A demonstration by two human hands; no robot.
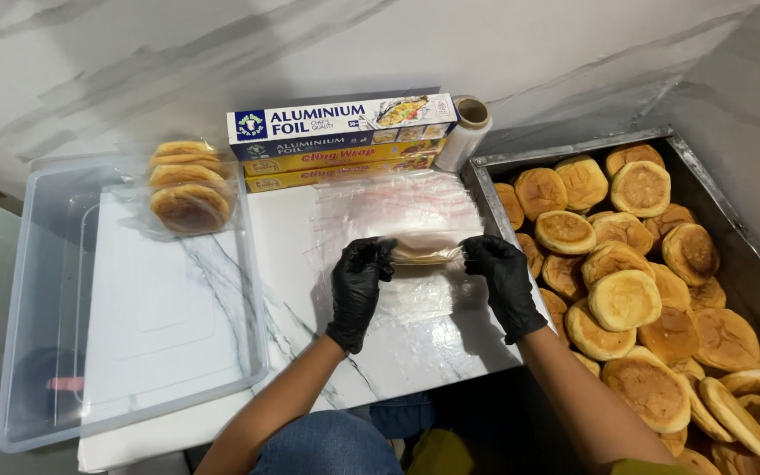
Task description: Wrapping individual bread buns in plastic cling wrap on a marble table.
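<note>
Left hand [360,277] and right hand [500,268] each pinch an end of a bun [426,249], seemingly wrapped in cling film [415,211]; it lies crosswise between them on the bench [292,264].

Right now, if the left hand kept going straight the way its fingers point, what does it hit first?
The left hand points up and slightly right, away from the body. Past the wrapped bun it holds, it would likely meet the stacked wrap boxes first; depth is unclear.
</note>
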